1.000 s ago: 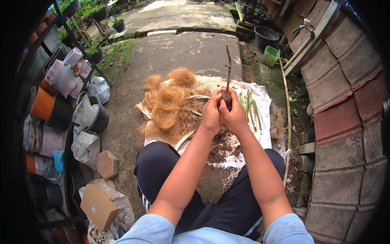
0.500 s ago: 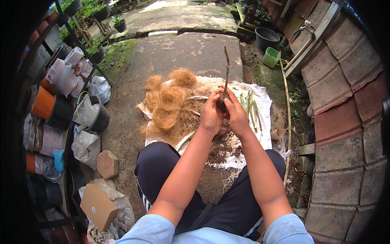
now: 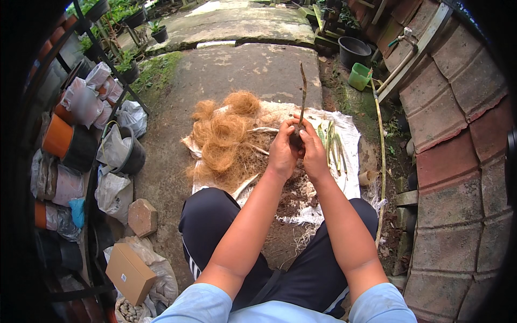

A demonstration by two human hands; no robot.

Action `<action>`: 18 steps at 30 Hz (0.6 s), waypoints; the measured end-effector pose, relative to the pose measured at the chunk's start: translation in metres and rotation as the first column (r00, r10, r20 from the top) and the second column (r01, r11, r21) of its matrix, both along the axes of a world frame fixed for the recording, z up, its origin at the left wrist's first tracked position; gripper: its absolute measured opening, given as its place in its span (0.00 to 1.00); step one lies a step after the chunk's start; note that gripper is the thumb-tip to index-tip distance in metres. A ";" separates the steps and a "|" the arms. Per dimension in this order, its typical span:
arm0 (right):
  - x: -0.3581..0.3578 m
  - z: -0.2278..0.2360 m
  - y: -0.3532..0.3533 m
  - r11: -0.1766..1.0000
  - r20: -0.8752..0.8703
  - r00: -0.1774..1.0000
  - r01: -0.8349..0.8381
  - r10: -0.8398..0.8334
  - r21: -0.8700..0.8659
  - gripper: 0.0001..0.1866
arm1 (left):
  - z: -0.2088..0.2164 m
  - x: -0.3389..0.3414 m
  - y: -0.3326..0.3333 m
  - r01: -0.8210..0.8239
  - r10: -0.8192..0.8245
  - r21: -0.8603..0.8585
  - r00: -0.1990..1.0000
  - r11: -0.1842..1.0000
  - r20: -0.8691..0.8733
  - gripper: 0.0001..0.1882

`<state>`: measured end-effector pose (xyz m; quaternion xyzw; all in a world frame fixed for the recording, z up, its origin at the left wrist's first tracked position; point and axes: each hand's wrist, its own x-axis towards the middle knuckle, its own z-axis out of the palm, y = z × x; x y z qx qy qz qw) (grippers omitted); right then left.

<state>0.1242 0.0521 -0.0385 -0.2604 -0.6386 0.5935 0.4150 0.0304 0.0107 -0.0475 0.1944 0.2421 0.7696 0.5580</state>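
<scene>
Both my hands are cupped around a ball of dark soil [image 3: 295, 140], from which a thin brown stem [image 3: 304, 94] stands upright. My left hand [image 3: 281, 153] presses it from the left, my right hand [image 3: 315, 153] from the right, fingers wrapped round it. The ball's lower side is hidden by my palms. Beneath them a white woven sheet [image 3: 349, 141] is spread, with loose soil [image 3: 293, 196] on it. Tangled brown coconut fibre [image 3: 223, 132] lies to the left of my hands. Several long green leaf strips [image 3: 336, 151] lie on the right.
Along the left stand a dark bucket [image 3: 134, 156], wrapped pots [image 3: 86, 105], a hexagonal paving block [image 3: 142, 217] and a cardboard box [image 3: 129, 273]. On the right are roof tiles [image 3: 449, 167], a bamboo pole [image 3: 381, 161], a green container [image 3: 359, 76] and a black basin [image 3: 354, 51].
My hands, still around the soil ball, have shifted very slightly. The stem's tip has moved a little to the right and tilts slightly more.
</scene>
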 end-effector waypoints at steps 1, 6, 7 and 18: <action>0.001 0.002 -0.001 0.999 -0.007 1.000 -0.015 0.015 -0.036 0.27 | 0.002 0.001 -0.001 -0.003 0.004 -0.020 1.000 1.000 0.011 0.13; 0.003 0.006 -0.002 0.998 0.010 0.999 -0.036 0.036 -0.047 0.29 | 0.005 0.001 -0.002 -0.006 0.006 -0.029 1.000 1.000 0.013 0.12; 0.002 0.002 0.000 0.999 0.009 0.999 -0.031 0.031 -0.019 0.30 | 0.006 0.001 -0.001 -0.019 0.021 -0.041 0.999 0.999 0.044 0.11; -0.005 -0.048 0.032 0.870 0.105 0.989 0.138 -0.100 -0.474 0.39 | -0.007 -0.015 -0.009 -0.154 0.164 -0.136 0.984 0.979 0.065 0.13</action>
